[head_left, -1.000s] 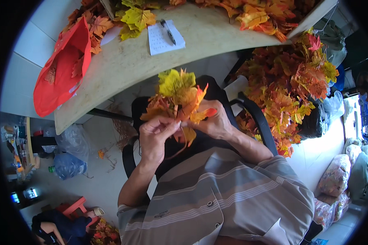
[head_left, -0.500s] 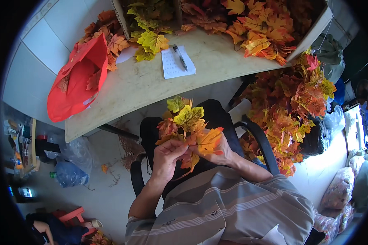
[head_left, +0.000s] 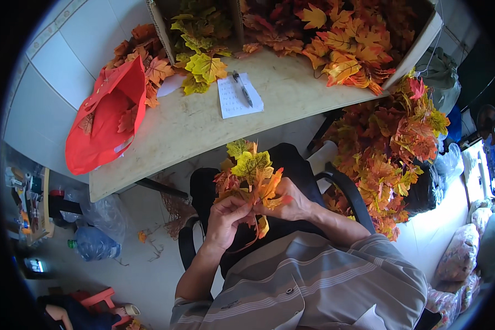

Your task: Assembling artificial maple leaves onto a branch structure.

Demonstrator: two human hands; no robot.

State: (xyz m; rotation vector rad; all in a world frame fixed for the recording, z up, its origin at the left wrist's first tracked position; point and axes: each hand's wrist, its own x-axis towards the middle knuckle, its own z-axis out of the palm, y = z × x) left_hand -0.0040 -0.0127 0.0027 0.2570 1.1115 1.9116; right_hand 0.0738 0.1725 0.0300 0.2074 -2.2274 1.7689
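Observation:
Over my lap I hold a small bunch of artificial maple leaves point(head_left: 253, 168), yellow-green at the top and orange and red lower down. My left hand point(head_left: 225, 220) pinches it at the base with thumb and fingers. My right hand point(head_left: 292, 201) is closed on the orange leaves at the other side, its fingertips close to the left thumb and partly hidden by leaves. A thin brownish stem point(head_left: 254, 240) trails below the hands toward my shirt. Exactly where the fingers meet is hard to make out.
Ahead is a table point(head_left: 165, 140) with a paper sheet point(head_left: 231, 104), a pen point(head_left: 242, 89), a red bag point(head_left: 104, 121) and a cardboard box point(head_left: 418, 49) of leaves. Leaf garlands point(head_left: 385, 159) hang at right beside the chair armrest point(head_left: 349, 195). Another person point(head_left: 74, 313) is at lower left.
The bunch has turned a little between my hands, and the orange leaf at the right now stands more upright. Both hands stay close together; the whole view has shifted slightly.

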